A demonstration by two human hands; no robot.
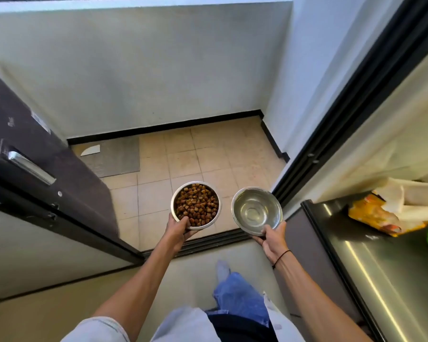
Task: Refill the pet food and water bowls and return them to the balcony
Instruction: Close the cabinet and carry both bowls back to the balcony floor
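Note:
A steel food bowl (pixel 196 205) heaped with brown kibble is held level by my left hand (pixel 179 229), thumb over its near rim and fingers underneath. Beside it, a steel water bowl (pixel 256 210) with clear water sits in my right hand (pixel 272 236), which grips its near rim the same way. Both bowls hover over the doorway threshold (pixel 208 240), just short of the tiled balcony floor (pixel 183 166).
A dark door (pixel 47 154) with a metal handle stands open on the left. A grey mat (pixel 114 156) lies at the balcony's far left by the white wall. A steel counter (pixel 381 262) with a yellow food bag (pixel 381 213) is on the right.

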